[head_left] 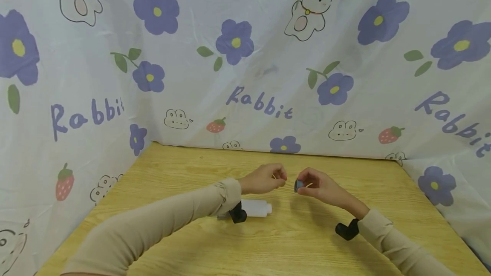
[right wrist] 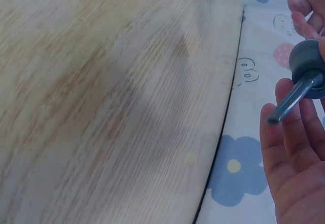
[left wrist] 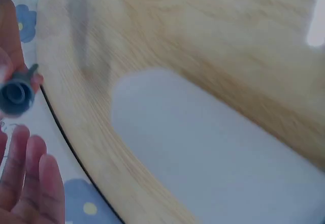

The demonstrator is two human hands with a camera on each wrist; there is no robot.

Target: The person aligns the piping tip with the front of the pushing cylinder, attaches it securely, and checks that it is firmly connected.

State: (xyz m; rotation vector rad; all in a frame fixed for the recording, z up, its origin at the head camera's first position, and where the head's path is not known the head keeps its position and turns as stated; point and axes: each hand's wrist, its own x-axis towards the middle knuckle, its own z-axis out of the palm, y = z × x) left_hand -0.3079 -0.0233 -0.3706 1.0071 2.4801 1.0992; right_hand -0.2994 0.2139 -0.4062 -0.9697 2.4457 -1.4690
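Note:
Between thumb and fingers, my right hand pinches a small grey-blue cap above the table. In the right wrist view the cap has a thin spout pointing down and left. The left wrist view looks into the hollow underside of the cap, with a ring inside. Facing it across a small gap is my left hand, its fingers loosely bent, with nothing visible in them. A white bottle lies on its side below the left wrist, partly hidden by the sleeve; the left wrist view shows its blurred white body large.
The wooden table reaches back to a white cloth printed with flowers and rabbits, which also stands at both sides. Black wrist cameras hang below both wrists.

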